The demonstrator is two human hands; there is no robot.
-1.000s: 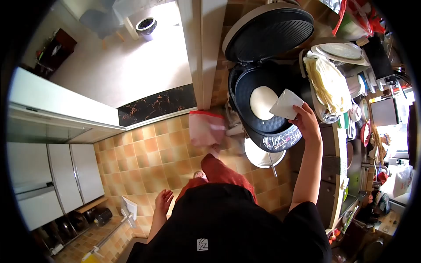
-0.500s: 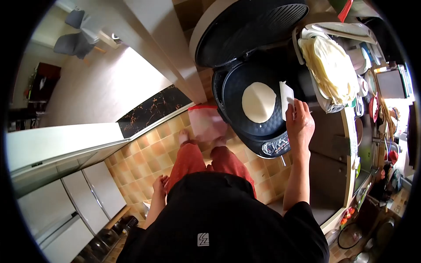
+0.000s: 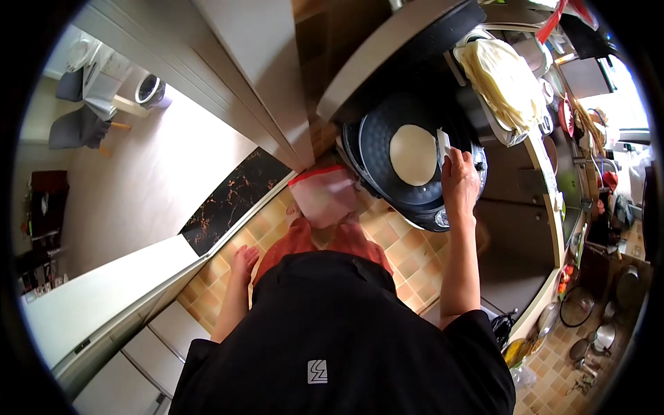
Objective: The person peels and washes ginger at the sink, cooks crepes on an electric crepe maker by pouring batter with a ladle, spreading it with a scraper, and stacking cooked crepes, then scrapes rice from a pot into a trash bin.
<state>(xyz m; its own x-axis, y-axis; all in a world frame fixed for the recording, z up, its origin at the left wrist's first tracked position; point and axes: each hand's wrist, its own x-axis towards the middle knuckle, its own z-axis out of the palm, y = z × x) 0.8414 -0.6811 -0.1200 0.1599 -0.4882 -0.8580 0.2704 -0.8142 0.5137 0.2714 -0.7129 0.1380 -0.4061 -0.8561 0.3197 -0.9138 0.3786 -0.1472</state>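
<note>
head view: right fingers (image 3: 449,164) grip a white scraper (image 3: 443,142) jutting past them beside pale batter (image 3: 413,155), left fingers (image 3: 243,253) loosely spread

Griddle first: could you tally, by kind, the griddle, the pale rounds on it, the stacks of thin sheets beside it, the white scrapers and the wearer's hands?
Griddle: 1
Pale round: 1
Stack of thin sheets: 1
White scraper: 1
Hands: 2 (left hand, right hand)
Total: 6
</note>
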